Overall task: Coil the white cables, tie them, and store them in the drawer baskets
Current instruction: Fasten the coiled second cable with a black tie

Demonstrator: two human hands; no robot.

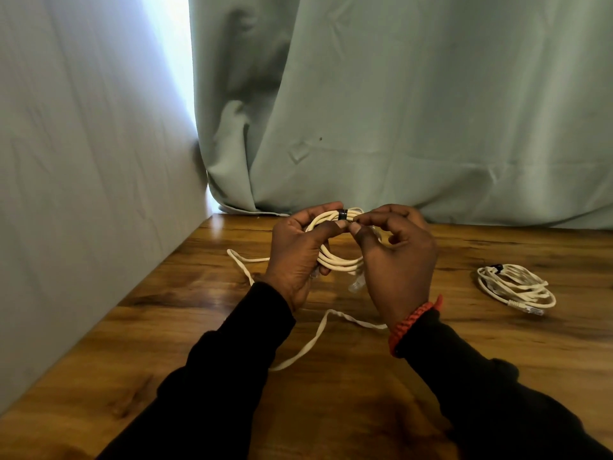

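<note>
Both hands' grip pinching one tied coil (338, 257), left hand (298, 257), right hand (398, 260), second coil (515, 287) on table (365, 410)

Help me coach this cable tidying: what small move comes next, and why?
Probably finish fastening the black tie: the left hand grips the coiled cable, the right hand pinches beside the tie, and the wrap looks nearly closed.

- The left hand (300, 257) covers part of the held cable coil (338, 260).
- Both sleeves (212, 376) run off the frame's bottom edge.
- The table (497, 343) is cut off at lower right.
</note>
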